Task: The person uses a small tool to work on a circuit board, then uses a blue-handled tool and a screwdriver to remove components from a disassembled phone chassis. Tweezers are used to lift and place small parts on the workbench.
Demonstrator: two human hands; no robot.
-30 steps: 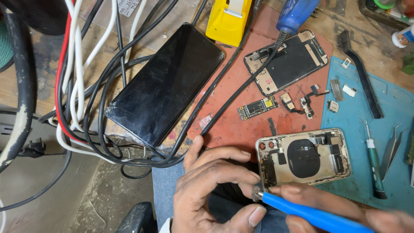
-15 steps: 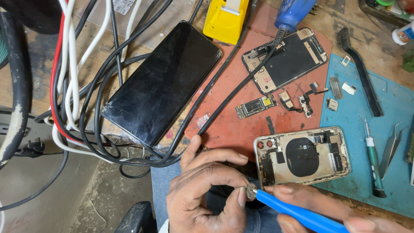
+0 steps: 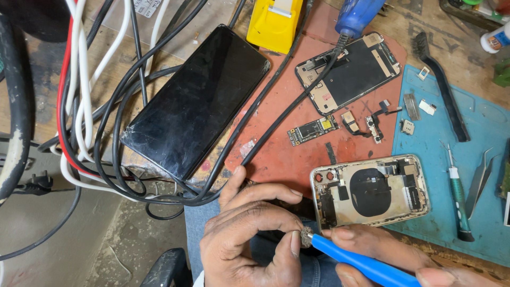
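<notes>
The left hand (image 3: 249,234) pinches the metal tip (image 3: 306,237) of a blue-handled tool (image 3: 366,266) just below the table edge, over the lap. The right hand (image 3: 382,255) grips its handle. The opened phone housing (image 3: 370,190) lies just above, near the edge, half on the blue mat (image 3: 478,122). Cables (image 3: 95,127) crowd the left side.

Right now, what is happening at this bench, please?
A person holds a blue-handled tool in the right hand, while the left hand pinches its metal tip. Just above the hands, an opened phone housing lies across the red mat and blue mat. A black phone lies on tangled cables.
</notes>
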